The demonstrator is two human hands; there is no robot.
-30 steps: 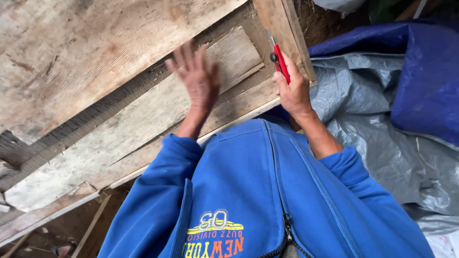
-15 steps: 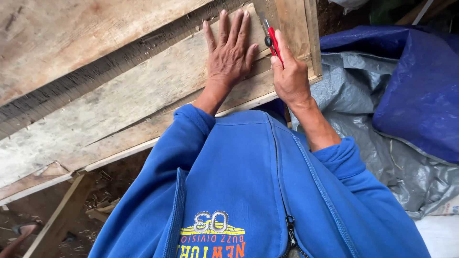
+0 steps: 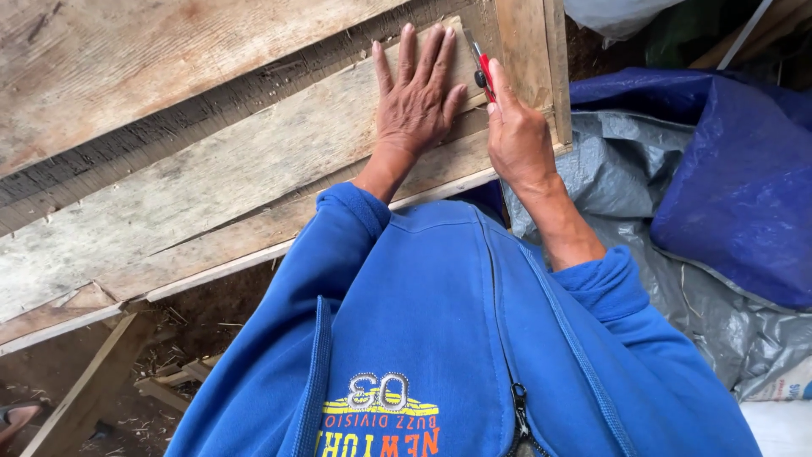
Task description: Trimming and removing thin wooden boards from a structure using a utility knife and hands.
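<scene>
Perhaps a white sack (image 3: 782, 406), bottom right.

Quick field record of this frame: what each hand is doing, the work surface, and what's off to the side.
left hand: flat, fingers spread, pressing on weathered grey wooden board
right hand: gripping red-handled utility knife, blade end toward upright wooden plank
clothing: blue zip-up sweatshirt
side: blue and grey plastic tarp

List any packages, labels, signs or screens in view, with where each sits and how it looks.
Printed chest emblem: on the blue zip jacket, bottom centre; silver, yellow and orange, seen upside down.
White sack: bottom right corner, beside the grey tarp; small dark print on its edge, too small to tell.
No signs or screens.
</scene>
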